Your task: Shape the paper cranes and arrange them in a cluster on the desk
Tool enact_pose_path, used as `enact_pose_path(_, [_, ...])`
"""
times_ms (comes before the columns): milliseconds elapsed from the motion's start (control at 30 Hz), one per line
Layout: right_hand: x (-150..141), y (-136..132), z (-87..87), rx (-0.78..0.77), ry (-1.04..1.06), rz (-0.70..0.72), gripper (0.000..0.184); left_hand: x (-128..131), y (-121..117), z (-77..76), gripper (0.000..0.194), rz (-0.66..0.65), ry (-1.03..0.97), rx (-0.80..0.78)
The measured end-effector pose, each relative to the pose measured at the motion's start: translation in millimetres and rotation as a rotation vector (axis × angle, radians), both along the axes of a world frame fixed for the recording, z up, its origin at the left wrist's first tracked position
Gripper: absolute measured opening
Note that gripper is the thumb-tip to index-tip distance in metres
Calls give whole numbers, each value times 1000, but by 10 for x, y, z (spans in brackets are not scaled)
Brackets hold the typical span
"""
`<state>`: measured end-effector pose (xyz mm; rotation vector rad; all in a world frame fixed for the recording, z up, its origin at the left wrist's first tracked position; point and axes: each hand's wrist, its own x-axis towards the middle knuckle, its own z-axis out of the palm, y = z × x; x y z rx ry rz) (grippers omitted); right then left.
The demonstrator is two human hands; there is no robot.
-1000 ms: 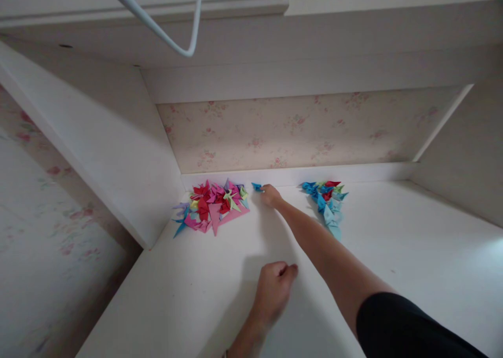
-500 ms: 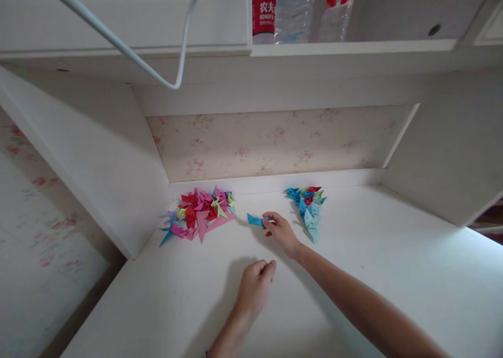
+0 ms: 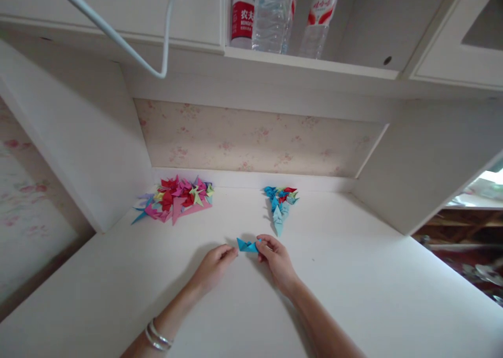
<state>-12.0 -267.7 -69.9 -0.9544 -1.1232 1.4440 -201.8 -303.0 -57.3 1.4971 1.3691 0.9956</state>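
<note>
My right hand pinches the right end of a small blue origami crane, held just above the white desk. Its folded shape looks flat, with a pointed tip on the left. My left hand has its fingers closed together, and the fingertips come right up to the crane's left edge; whether they grip it I cannot tell. Beyond, a small group of blue, light blue, red and green origami pieces lies in a rough wedge. Farther left is a larger heap of pink, red, yellow and purple origami pieces.
The white desk runs back to a flowered wall panel. White side panels stand left and right. Overhead, a shelf holds plastic bottles, and a white bent rod hangs down at upper left.
My right hand has brought the blue crane nearer to me. The left hand has moved up to the crane's left side. The camera view has shifted right and tilted.
</note>
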Motion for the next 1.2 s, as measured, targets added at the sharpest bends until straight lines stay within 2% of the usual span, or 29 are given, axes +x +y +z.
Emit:
enact_pose_path(300, [-28, 30, -29, 20, -85, 71, 35, -17, -10, -35, 34, -50, -36, -11])
enact_pose_path(500, [-33, 23, -31, 17, -115, 84, 34, -34, 23, -66, 31, -33, -61, -21])
enact_pose_path(867, [6, 8, -33, 54, -115, 89, 36, -44, -13, 18, 35, -48, -20, -34])
enact_pose_path(1200, [-49, -43, 27, 48, -72, 85, 47, -41, -40, 95, 38, 3, -79, -21])
